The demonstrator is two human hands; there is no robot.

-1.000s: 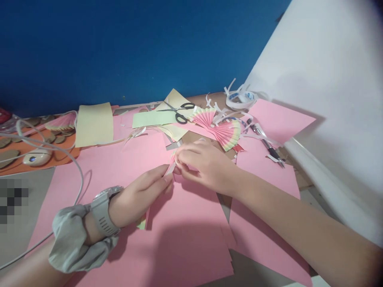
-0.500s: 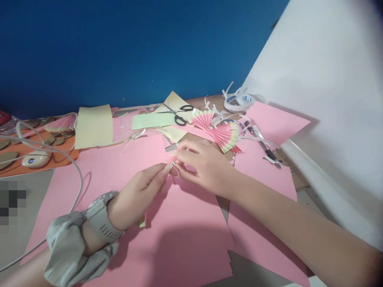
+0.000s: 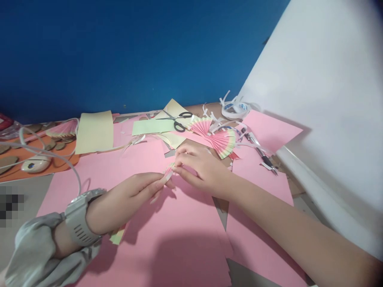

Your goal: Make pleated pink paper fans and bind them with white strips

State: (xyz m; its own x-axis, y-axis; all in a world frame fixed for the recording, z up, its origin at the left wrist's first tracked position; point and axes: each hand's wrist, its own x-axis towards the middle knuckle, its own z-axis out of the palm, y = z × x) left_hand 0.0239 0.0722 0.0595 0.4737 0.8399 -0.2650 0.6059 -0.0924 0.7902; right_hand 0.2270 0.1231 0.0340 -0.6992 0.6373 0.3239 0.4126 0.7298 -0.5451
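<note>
Between my hands is a small folded strip of pink and green paper (image 3: 168,172), with a whitish edge. My left hand (image 3: 131,194), with a grey watch on its wrist, pinches the strip's lower end. The fingertips of my right hand (image 3: 202,169) are closed at its upper end, partly hiding it. Large pink sheets (image 3: 179,231) lie beneath both hands. Under my left wrist another pink, yellow and green piece (image 3: 117,235) sticks out. Beyond my right hand lies a pleated pink and green paper bow (image 3: 213,137).
Black-handled scissors (image 3: 179,121) lie on green and yellow paper at the back. A tape roll (image 3: 235,109) and a pen (image 3: 263,155) are on the right. A white mouse-like device (image 3: 36,164) and cable sit on an orange sheet (image 3: 67,161) at left.
My left hand and forearm have shifted left and slightly down. More of the folded strip shows between my fingertips, and more of the piece under my left wrist is visible.
</note>
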